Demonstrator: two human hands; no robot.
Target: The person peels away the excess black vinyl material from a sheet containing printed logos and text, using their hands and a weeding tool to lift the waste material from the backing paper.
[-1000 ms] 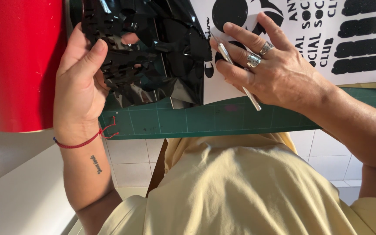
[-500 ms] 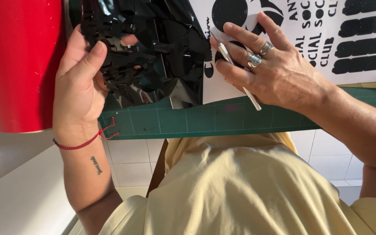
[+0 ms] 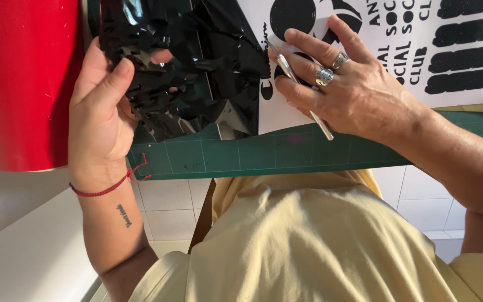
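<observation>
Weeding of black vinyl is in hand on a green cutting mat [image 3: 241, 156], and it looks best done slowly: the peeled film should be drawn back low and steady while the tool pins down the small cut shapes so that they stay on the backing. The left hand [image 3: 99, 112] is closed on a crumpled mass of glossy black vinyl film [image 3: 185, 72], thumb on the near side and fingers behind, holding it up and away from the mat's left part. The right hand [image 3: 347, 89] lies flat on the white backing sheet [image 3: 275, 112], which rests on the mat's right part, its fingers spread and pressing the sheet down; a slim metal weeding tool [image 3: 303, 92] runs under the fingers, pinched against the sheet, its tip aimed at the torn edge where film and sheet meet. Rings sit on two of the fingers. Black cut shapes [image 3: 459, 56] remain on the sheet beyond the right hand. To the left of the mat stands a red roll [image 3: 23, 84], just beside the left hand.
</observation>
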